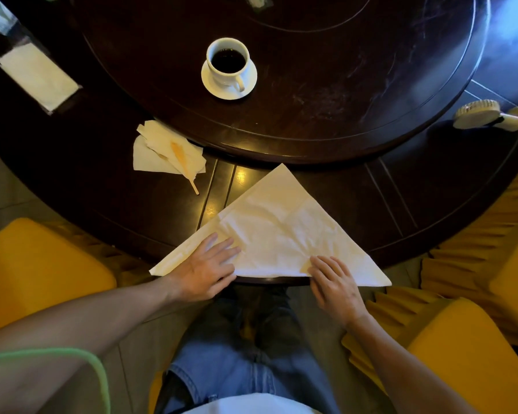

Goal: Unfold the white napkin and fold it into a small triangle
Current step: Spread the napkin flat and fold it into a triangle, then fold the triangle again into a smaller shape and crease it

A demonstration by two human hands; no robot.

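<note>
Head view: we looked down on a dark round table (326, 186), where the white napkin (277, 228) lay as a large triangle at the near edge. Our left hand (205, 268) and right hand (335, 282) pressed flat on it, fingers spread, gripping nothing. A coffee cup (228, 62) stood beyond.

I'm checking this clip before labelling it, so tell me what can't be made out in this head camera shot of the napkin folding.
- White napkin: the layers under the big triangle are hidden by its own top sheet; the left hand and right hand cover parts of its near edge.
- Objects at the top edge are cut off by the frame.
- Cup: holds dark liquid; its depth can't be seen.
- Item at the right table edge: too dim to identify.
</note>
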